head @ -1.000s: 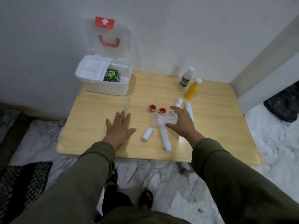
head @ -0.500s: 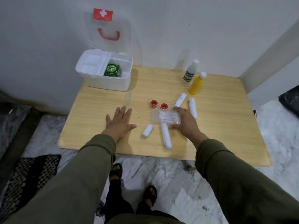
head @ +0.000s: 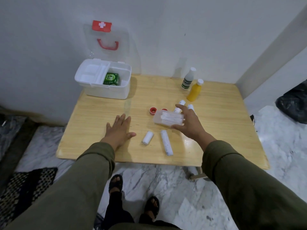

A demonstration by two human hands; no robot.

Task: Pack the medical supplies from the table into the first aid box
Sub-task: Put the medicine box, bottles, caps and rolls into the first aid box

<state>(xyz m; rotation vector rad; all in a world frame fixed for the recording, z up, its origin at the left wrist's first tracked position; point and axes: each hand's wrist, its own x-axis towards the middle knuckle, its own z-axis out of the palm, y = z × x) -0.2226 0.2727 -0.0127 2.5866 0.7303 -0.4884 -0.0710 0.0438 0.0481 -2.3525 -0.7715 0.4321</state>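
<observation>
The white first aid box (head: 106,92) stands open at the table's far left corner, its clear lid (head: 106,39) leaning on the wall and a green carton (head: 111,79) inside. My right hand (head: 191,123) holds a clear case of cotton swabs (head: 168,118) lifted just above the table. My left hand (head: 118,130) lies flat on the wood, fingers spread. On the table lie a short white roll (head: 147,137), a long wrapped bandage (head: 166,144), a red tape roll (head: 153,110) and two more wrapped rolls partly hidden behind my right hand.
A white bottle (head: 188,79) and a yellow bottle (head: 195,90) stand at the back right of the wooden table (head: 224,130). Walls close the far side. A patterned mat (head: 21,188) lies on the marble floor at left, a black bag (head: 294,103) at right.
My right hand has closed on the swab case and lifted it off the table, moving it left. The left hand has stayed flat in place.
</observation>
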